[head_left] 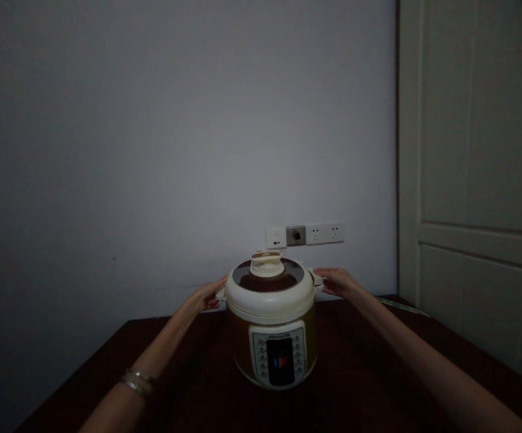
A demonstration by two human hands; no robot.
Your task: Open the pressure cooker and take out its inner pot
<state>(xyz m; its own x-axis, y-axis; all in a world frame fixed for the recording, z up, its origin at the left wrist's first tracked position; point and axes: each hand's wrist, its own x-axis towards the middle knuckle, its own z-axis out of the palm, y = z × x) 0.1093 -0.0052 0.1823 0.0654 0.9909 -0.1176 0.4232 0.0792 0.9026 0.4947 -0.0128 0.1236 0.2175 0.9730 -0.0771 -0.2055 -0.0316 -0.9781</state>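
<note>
An electric pressure cooker (270, 319) stands upright on the dark table, with a white rim, a brown lid top and a control panel on its front. Its lid is on, topped by a pale knob (266, 264). My left hand (210, 294) is closed around the side handle on the left, its fingertips partly hidden behind the cooker. On the other side, my right hand (335, 281) grips the right handle, thumb above and fingers beneath. Bracelets (138, 381) circle my left wrist.
The dark red-brown table (189, 373) reaches back to a pale wall (153, 150). Sockets (325, 233) and a switch plate (296, 235) sit low on that wall behind the cooker. A thin strip (403, 305) lies at the table's back right, near a panelled door (477, 180).
</note>
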